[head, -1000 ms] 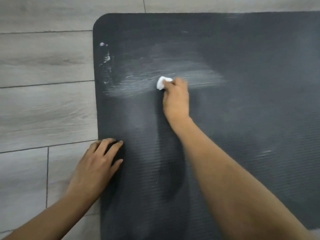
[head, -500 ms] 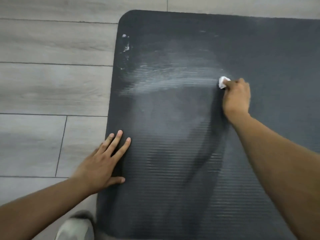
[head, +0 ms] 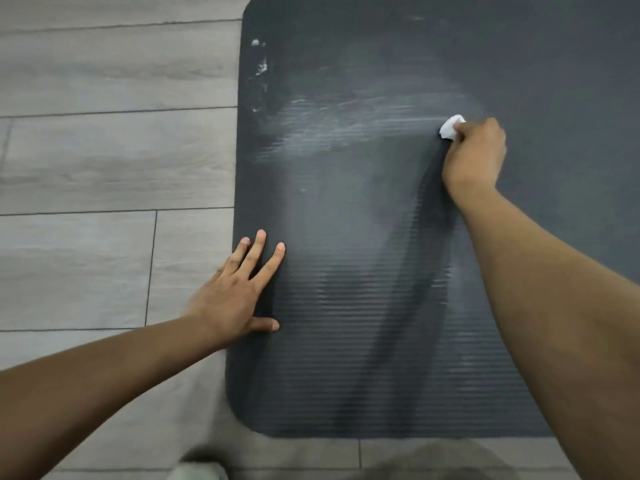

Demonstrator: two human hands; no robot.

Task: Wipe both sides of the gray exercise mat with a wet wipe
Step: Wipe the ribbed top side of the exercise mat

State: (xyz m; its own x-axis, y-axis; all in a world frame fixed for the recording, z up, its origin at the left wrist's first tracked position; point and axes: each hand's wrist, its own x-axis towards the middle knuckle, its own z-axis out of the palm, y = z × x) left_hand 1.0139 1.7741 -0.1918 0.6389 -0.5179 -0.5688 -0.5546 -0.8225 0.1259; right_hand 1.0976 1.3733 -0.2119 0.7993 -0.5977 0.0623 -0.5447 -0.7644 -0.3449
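Note:
The dark gray ribbed exercise mat (head: 363, 306) lies flat on the floor and fills the right of the view. My right hand (head: 476, 154) presses a crumpled white wet wipe (head: 450, 128) onto the mat's upper right part. A pale wet streak (head: 346, 129) runs leftward from the wipe across the mat. My left hand (head: 239, 289) lies flat with fingers spread on the mat's left edge, holding nothing. Small white specks (head: 261, 65) sit near the mat's top left corner.
Gray wood-look floor planks (head: 104, 168) surround the mat on the left and below. A pale rounded object (head: 197, 472), cut off by the frame, shows at the bottom edge near the mat's lower left corner.
My right hand has dragged the wipe rightward along the mat, lengthening the wet streak. My left hand has spread its fingers flat further onto the mat. The view has shifted.

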